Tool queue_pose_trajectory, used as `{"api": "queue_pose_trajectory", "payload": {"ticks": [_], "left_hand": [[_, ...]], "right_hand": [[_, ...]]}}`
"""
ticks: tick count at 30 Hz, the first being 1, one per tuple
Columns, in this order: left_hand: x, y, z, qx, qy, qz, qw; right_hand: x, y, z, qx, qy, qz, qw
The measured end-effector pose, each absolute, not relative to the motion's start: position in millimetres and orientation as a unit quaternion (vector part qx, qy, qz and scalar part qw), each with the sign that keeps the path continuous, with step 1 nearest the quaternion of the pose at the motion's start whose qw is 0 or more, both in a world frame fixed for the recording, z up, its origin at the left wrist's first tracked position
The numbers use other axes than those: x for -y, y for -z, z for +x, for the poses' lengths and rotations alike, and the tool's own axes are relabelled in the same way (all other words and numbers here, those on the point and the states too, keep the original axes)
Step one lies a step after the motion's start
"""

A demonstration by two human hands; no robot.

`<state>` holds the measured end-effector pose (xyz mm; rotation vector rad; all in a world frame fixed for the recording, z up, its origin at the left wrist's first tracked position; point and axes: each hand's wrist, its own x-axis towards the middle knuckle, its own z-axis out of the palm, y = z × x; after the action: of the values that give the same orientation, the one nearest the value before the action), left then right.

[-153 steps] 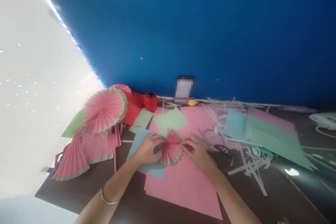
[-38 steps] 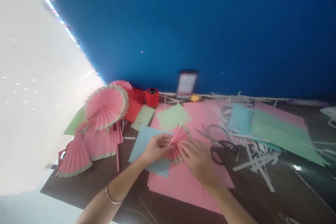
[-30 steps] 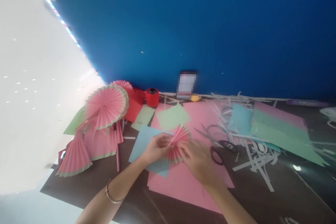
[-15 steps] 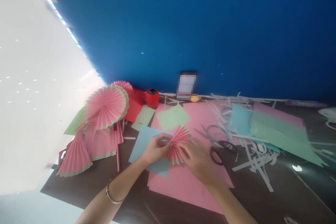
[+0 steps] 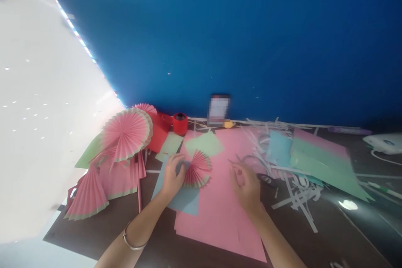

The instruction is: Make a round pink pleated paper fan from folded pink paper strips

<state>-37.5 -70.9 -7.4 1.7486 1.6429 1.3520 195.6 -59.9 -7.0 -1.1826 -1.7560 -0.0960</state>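
A small pleated paper fan [image 5: 198, 169], pink with a pale green edge, is spread in a part-round shape above pink and blue sheets. My left hand [image 5: 173, 176] is closed at the fan's left side, thumb and fingers at the gathered part. Apart from the fan, my right hand [image 5: 246, 186] is over the pink paper [image 5: 216, 226], its fingers curled into a pinch. Whatever is between those fingertips, if anything, is too small to make out. Scissors [image 5: 266, 180] with dark handles lie just behind my right hand, partly covered by it. Beneath my left hand is a light blue sheet [image 5: 185, 205].
Finished-looking pink pleated fans [image 5: 124, 134] are heaped at the left beside a red sheet [image 5: 158, 132]. A red tape roll [image 5: 180, 124] stands near the blue wall [image 5: 220, 42]. White paper strips [image 5: 301, 197] and green sheets [image 5: 323, 163] lie at the right.
My right hand has moved right, off the small fan, toward the scissors. My left hand stays at the fan, which now shows more fully. The view has shifted slightly.
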Motion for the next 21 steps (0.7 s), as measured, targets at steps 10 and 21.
{"api": "queue_pose_trajectory", "payload": {"ticks": [10,21], "left_hand": [[55.0,-26.7,-84.4,-0.633,-0.484,0.591,0.126],[76.2,-51.2,-79.7,-0.630,-0.180,0.681,0.328]], "right_hand": [[51.9,24.1,194.8,0.738,0.006,-0.483,0.470],[56.3,21.7,189.5,0.794,-0.058,-0.437,0.418]]}}
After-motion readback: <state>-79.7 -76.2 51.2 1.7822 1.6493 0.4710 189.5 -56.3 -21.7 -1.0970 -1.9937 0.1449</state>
